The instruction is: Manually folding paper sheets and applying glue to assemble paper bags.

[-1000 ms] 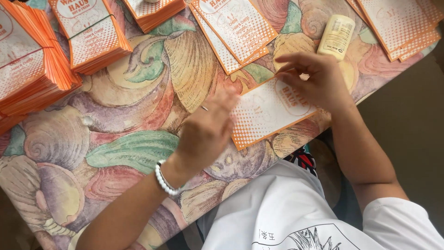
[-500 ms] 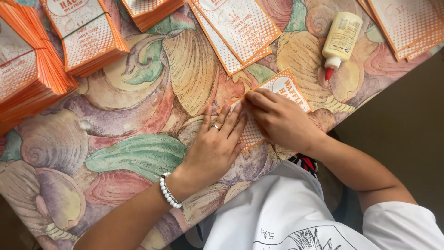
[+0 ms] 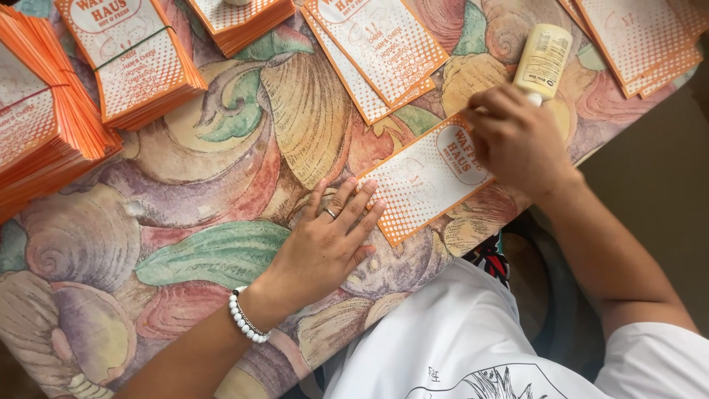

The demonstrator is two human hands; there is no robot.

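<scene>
Glue bottle (image 3: 545, 60) tip hidden; stacks (image 3: 44, 125) cropped.

hands: 2, left hand (image 3: 325, 244) and right hand (image 3: 517, 137) | glue bottle (image 3: 544, 60): 1 | single orange-and-white paper sleeve (image 3: 428, 177) near the hands: 1 | banded sleeve stacks (image 3: 133, 59) far left: 3 | loose sleeve piles (image 3: 377, 52) far centre and far right: 2 | bead bracelet (image 3: 246, 324): 1 | ring (image 3: 329, 213): 1 | patterned table (image 3: 199, 192): 1

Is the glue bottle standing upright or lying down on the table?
Lying down: the glue bottle lies flat on the table, nozzle end hidden behind the right hand.
</scene>
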